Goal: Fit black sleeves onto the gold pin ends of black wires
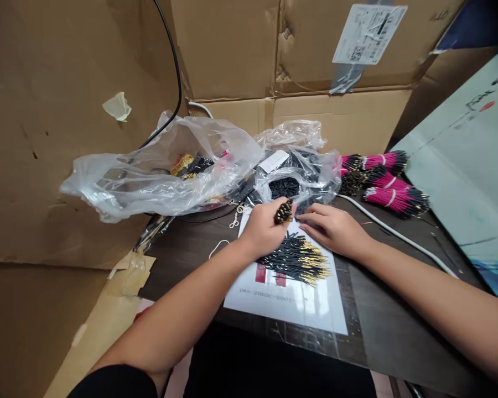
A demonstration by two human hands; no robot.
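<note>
My left hand (263, 231) is closed around a bundle of short wires (284, 211), its black and gold ends pointing up toward me. Just to the right, my right hand (332, 228) rests low over the table, fingers stretched toward the bundle and slightly apart; nothing shows between them. Beneath the hands, a loose pile of black wires with gold-coloured tips (301, 260) lies on a printed white sheet (323, 309). Directly behind them, a clear plastic bag (311, 185) gapes open around small black pieces (285, 188).
A large clear bag (149, 188) with bundles inside lies at the left. Pink and black wire bundles (392, 196) are stacked at right. A white cable (398, 235) crosses the table. Cardboard (228, 50) walls the back and left; a pale printed panel (465, 160) leans at right.
</note>
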